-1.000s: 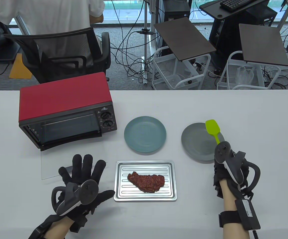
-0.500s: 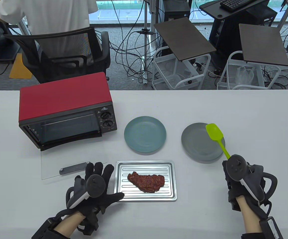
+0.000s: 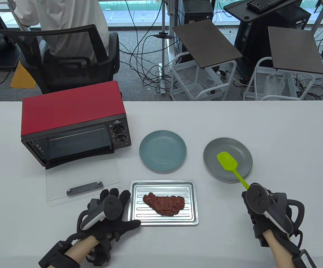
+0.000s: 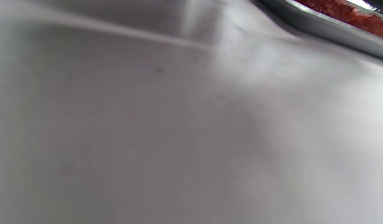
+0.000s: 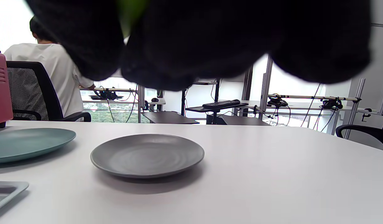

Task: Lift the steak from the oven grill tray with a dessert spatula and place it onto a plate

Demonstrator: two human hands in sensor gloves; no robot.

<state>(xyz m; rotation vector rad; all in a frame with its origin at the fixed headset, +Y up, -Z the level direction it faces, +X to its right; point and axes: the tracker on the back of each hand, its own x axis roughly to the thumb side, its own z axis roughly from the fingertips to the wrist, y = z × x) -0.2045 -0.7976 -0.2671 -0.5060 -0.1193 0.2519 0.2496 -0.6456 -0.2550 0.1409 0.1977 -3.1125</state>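
Steak (image 3: 164, 204) flat on oven grill tray (image 3: 192, 220), near desk edge; right grip (image 3: 257, 206) holding green spatula (image 3: 227, 161) over grey plate (image 3: 242, 148); blade best slid low under meat, left hand (image 3: 114, 215) spread bracing tray

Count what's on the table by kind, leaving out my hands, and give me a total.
Plates: 2, teal plate and grey plate
Toaster oven: 1
Grill tray: 1
Steak: 1
Green spatula: 1, held above the grey plate
Total: 6
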